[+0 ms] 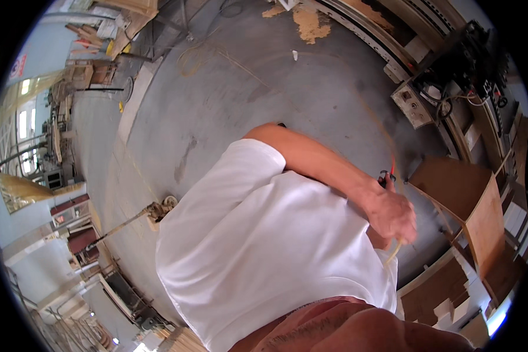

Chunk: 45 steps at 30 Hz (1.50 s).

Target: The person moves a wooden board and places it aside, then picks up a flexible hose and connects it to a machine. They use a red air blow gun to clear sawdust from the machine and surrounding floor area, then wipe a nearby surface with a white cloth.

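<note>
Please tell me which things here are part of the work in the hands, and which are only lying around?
In hand:
- hand
- thin yellowish hose
- red-handled tool

Lying about:
- wooden box
- sawdust pile
- grey control box
- pallet jack handle

Grey concrete floor (pixel 246 100) with sawdust patch (pixel 311 23) far off. Plywood box (pixel 469 205) just right of the fingers. Grey control box (pixel 413 104) above.

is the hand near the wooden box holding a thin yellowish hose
Yes, the hand is closed around a thin yellowish hose, beside the wooden box.
</note>
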Motion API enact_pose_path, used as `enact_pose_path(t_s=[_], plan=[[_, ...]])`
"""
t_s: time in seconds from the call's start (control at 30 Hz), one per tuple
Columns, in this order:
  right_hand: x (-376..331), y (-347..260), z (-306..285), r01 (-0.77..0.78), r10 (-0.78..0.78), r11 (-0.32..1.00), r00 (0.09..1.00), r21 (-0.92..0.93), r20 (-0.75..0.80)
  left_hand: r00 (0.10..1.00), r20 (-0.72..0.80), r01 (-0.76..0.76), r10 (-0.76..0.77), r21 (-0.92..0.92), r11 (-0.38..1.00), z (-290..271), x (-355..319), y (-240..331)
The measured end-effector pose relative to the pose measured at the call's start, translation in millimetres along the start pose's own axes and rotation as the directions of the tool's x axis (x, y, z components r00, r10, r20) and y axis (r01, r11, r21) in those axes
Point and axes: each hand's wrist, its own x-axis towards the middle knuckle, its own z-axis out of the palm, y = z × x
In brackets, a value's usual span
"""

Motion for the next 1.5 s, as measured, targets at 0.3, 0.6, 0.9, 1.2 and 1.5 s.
enact_pose_path(t_s=[0.3, 0.6, 0.9, 1.2, 1.5], plan=[[-14, 4, -41, -0.054, 0.05, 0.997, 0.996, -0.057, -0.076, 0.539, 0.206, 0.802, -0.817, 0.172, 0.572, -51, -119, -44], [65, -70, 34, 0.078, -0.084, 0.996, 0.988, -0.045, -0.127, 0.19, -0.236, 0.978, -0.953, 0.13, 0.163, -105, -256, -106], [38, -193, -32, 0.218, -0.295, 0.951, 0.855, -0.22, -0.427, 0.177, -0.012, 0.979, -0.984, 0.105, 0.175, -139, -233, -191], [-14, -461, -227, 0.169, -0.692, 0.722, 0.202, -0.671, -0.693, 0.324, 0.037, 0.916, -0.945, 0.237, 0.324, -161, -139, -282], [2, -709, -355, 0.067, -0.786, 0.582, 0.3, -0.811, -0.54, 0.215, -0.163, 0.975, -0.963, -0.018, 0.221, -113, 29, -347]])
